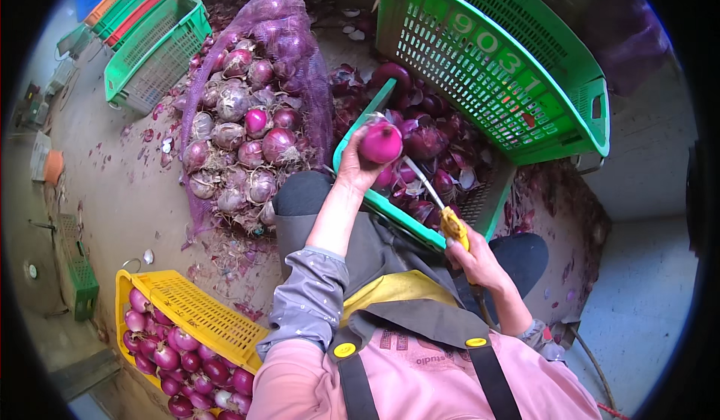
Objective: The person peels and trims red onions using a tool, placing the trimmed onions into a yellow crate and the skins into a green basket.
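A bright magenta, peeled-looking red onion [381,142] is gripped in my left hand [363,161], above the near part of a green plastic crate [394,212]. My right hand [475,254] holds a yellow-handled tool with a thin metal shaft or blade [424,181], whose tip points up and left close to the onion. Red onions and loose skins [424,141] lie in the crate below. To the left, a purple mesh sack [191,122] lies open around unpeeled red onions [232,102] with dry skins and roots.
A yellow crate [197,302] of smooth red onions [167,357] stands at lower left. Another green crate [467,60] leans tilted at upper right. Stacked crates [157,49] stand at upper left. Onion skins litter the floor [129,195]; a wall [635,285] is at right.
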Demonstrator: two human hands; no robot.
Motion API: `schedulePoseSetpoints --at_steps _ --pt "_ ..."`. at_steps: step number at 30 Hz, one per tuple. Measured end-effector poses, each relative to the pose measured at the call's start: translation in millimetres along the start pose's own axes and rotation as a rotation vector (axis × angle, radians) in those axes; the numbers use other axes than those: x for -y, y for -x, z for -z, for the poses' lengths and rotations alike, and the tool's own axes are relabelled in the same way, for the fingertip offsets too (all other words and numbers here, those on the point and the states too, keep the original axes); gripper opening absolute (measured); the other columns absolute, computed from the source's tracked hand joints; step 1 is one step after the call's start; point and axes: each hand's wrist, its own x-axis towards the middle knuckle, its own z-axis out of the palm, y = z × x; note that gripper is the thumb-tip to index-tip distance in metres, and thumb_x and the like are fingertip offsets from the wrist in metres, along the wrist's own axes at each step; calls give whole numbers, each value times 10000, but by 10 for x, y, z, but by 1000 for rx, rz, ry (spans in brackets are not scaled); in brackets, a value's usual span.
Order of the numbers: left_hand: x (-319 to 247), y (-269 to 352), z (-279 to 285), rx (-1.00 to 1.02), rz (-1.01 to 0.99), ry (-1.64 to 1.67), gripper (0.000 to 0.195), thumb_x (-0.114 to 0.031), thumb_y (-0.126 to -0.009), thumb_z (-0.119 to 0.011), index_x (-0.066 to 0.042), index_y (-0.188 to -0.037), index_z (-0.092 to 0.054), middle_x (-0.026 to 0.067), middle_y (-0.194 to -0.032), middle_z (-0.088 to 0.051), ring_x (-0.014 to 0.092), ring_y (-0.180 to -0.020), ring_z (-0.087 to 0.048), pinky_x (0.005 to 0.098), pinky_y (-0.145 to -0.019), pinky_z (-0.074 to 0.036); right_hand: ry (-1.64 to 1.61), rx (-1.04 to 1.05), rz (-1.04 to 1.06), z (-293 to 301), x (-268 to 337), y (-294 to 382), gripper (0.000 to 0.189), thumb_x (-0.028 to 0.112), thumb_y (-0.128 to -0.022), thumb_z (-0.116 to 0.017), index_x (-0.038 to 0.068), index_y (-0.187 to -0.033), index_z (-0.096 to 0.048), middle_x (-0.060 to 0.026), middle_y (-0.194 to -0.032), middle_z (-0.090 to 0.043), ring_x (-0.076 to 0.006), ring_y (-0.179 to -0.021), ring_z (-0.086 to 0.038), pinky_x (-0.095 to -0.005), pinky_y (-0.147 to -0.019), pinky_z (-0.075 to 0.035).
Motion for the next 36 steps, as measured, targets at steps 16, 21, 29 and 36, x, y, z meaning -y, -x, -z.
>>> schedulePoseSetpoints --at_steps 16,21,29,36 --pt "78 260 -79 -96 87 -139 245 -252 -802 -541 -79 -976 -557 108 -888 -606 233 -802 -603 403 -704 -519 487 -371 -170 29 -706 -487 358 273 -814 -529 25 -1053 -434 -180 -760 -584 -304 -676 -574 -386 -622 -439" --pt "-578 1077 -246 -106 -123 -7 171 -243 -822 -523 -96 -908 -541 71 -831 -577 213 -758 -578 400 -684 -513 1059 -167 -224 147 -1138 -611 385 331 -790 -475 16 -996 -394 -289 -836 -572 -454 -806 -544 -519 -689 -410" --pt "-1489 4228 603 -968 -992 -87 203 -188 -852 -462 -54 -985 -536 104 -911 -602 218 -790 -611 370 -688 -522 1160 -45 -106 268 -1219 -841 407 363 -802 -465 -7 -961 -407 -284 -818 -568 -433 -785 -552 -500 -670 -413" --pt "-1357 6473 1835 -1820 -1447 -379 200 -94 -849 -452 21 -1003 -508 155 -920 -581 255 -777 -604 349 -722 -489 1264 -124 -114 361 -1323 -770 378 344 -809 -469 3 -953 -390 -283 -790 -570 -441 -753 -553 -506 -640 -418"
